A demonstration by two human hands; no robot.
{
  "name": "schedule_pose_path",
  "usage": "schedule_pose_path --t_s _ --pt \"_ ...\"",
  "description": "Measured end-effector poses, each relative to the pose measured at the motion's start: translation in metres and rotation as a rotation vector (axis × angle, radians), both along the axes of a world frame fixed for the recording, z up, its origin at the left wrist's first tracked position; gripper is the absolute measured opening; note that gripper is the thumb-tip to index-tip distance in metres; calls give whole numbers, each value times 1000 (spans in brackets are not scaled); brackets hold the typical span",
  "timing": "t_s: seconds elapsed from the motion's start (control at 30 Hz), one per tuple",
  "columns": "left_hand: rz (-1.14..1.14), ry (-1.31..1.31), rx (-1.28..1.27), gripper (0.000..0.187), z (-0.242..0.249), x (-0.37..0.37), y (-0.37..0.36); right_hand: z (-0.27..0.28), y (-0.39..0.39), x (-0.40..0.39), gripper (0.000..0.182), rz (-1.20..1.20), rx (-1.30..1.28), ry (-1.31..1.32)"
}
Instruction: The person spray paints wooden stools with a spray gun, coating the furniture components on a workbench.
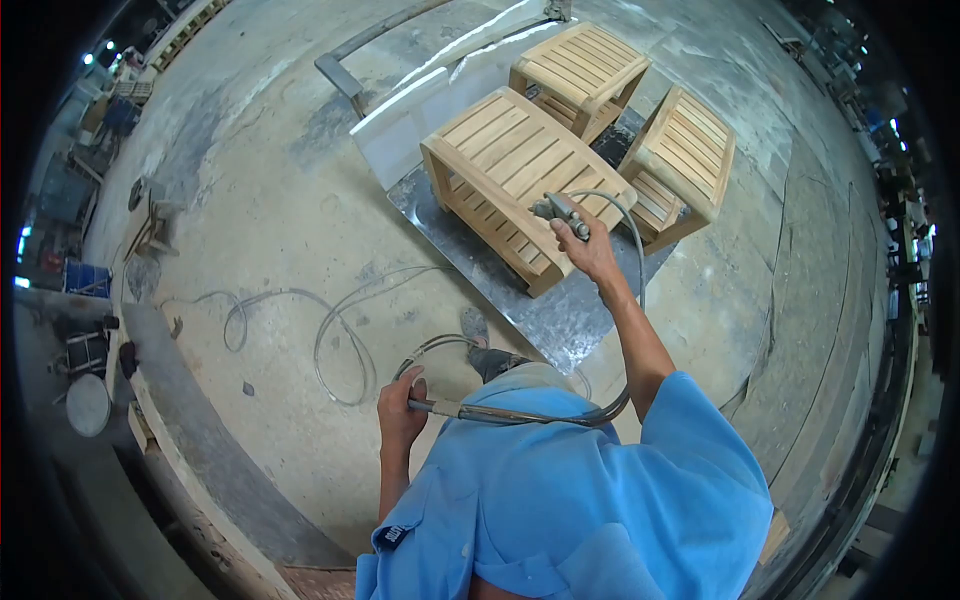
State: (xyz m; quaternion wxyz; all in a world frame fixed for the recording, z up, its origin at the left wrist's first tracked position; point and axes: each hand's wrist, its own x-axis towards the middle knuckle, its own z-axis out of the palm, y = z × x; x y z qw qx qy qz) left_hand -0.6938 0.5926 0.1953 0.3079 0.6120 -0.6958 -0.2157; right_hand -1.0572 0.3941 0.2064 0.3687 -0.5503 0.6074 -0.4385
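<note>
My right hand (592,245) is closed round a spray gun (562,212), held over the near right end of a slatted wooden bench (512,145). A hose (640,250) curves from the gun down past my right forearm. At my waist, my left hand (402,408) grips a bundle of hoses (500,414) that runs across my front. Behind the bench stands a slatted wooden stool (585,65), and another stool (688,155) is on its right. All three pieces are bare, light wood with a lower slatted shelf.
The furniture rests on a dark, shiny sheet (560,335). A white panel (400,140) and a metal bar (375,40) stand behind it. Loose hose (345,330) loops over the concrete floor (250,400) to my left. A round-topped object (88,405) stands at the far left.
</note>
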Motion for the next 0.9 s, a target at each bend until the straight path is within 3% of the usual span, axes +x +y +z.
schedule_pose_path --t_s 0.2,0.27,0.37,0.5,0.53,0.7,0.9 --pt "-66 69 84 25 -8 19 -95 -5 -71 -35 44 -271 -9 -7" --pt "-80 74 114 25 -11 20 -120 19 -82 -41 43 -367 68 -7" --pt "-121 114 198 25 -6 21 -160 20 -99 -40 44 -377 -78 115" --pt "-294 129 208 27 -10 24 -216 26 -109 -16 46 -295 -31 -17" --pt "-338 146 220 29 -14 25 -230 32 -108 -6 46 -288 98 -3" --pt "-508 140 362 44 -23 28 -297 48 -88 51 46 27 131 87" --pt "-653 209 446 48 -26 50 -370 52 -138 76 48 -142 151 98"
